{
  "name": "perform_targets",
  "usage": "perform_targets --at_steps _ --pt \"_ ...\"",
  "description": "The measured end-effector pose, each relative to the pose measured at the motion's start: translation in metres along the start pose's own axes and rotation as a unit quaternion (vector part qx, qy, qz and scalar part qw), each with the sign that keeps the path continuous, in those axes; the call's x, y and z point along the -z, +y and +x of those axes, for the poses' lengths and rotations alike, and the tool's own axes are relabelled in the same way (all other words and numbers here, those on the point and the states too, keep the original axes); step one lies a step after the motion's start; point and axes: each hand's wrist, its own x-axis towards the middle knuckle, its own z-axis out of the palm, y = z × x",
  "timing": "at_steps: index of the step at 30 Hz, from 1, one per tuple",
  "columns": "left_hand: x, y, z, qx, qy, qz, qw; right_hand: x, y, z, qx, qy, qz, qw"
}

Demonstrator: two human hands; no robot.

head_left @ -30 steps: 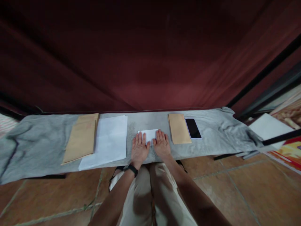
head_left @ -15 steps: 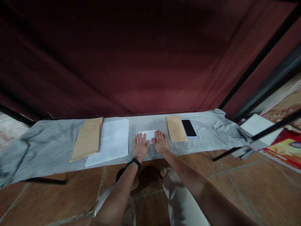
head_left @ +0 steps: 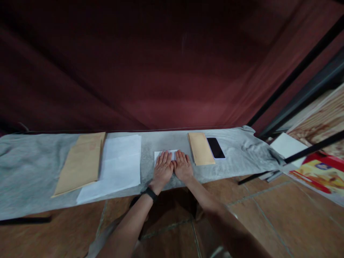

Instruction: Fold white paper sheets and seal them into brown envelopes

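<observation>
Grey cloth [head_left: 161, 139], white paper [head_left: 173, 155] under left hand [head_left: 163, 170] and right hand [head_left: 184, 169], grip flat, unclenched; red packaging [head_left: 321, 176] illegible.

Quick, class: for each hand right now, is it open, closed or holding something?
Left hand: open, flat on the small white paper, grasping nothing.
Right hand: open, flat, covering the paper's right side, grasping nothing.

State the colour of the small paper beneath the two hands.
The small paper is plain white; it shows in the head view.
</observation>
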Motion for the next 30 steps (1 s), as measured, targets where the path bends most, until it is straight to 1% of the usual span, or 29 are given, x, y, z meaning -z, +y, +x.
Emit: perform_targets --at_steps 2,5,8,10,13,17,20,25,28,30 --pt "-0.002 0.0 0.004 -0.009 -0.016 0.0 1.0 0.002 -0.001 0.001 -0.009 0.006 0.009 1.0" --pt "-0.006 -0.003 0.004 -0.027 -0.016 0.019 0.999 0.009 -0.005 0.006 -0.012 0.017 0.035 0.999" --pt "-0.012 -0.008 0.003 -0.051 -0.019 0.037 0.998 0.014 -0.012 0.013 0.04 0.018 0.074 0.996" --pt "-0.016 -0.012 0.003 -0.063 -0.027 0.041 0.997 0.013 -0.017 0.018 0.079 -0.001 0.101 0.992" --pt "-0.018 -0.018 0.002 -0.065 -0.033 0.042 0.996 0.008 -0.024 0.022 0.096 -0.033 0.121 0.987" --pt "-0.013 -0.023 0.0 -0.049 -0.048 0.054 0.996 0.0 -0.026 0.021 0.099 -0.028 0.112 0.988" --pt "-0.007 -0.024 -0.002 -0.017 -0.05 0.058 0.997 -0.006 -0.022 0.018 0.105 -0.01 0.088 0.99" --pt "-0.002 -0.025 -0.002 0.053 -0.024 0.061 0.996 -0.014 -0.006 0.013 0.1 0.032 0.032 0.994" --pt "-0.002 -0.028 -0.002 0.077 -0.011 0.064 0.995 -0.012 0.005 0.011 0.087 0.049 0.003 0.995" --pt "-0.003 -0.031 -0.002 0.086 -0.001 0.06 0.995 -0.009 0.012 0.01 0.08 0.049 -0.009 0.996"
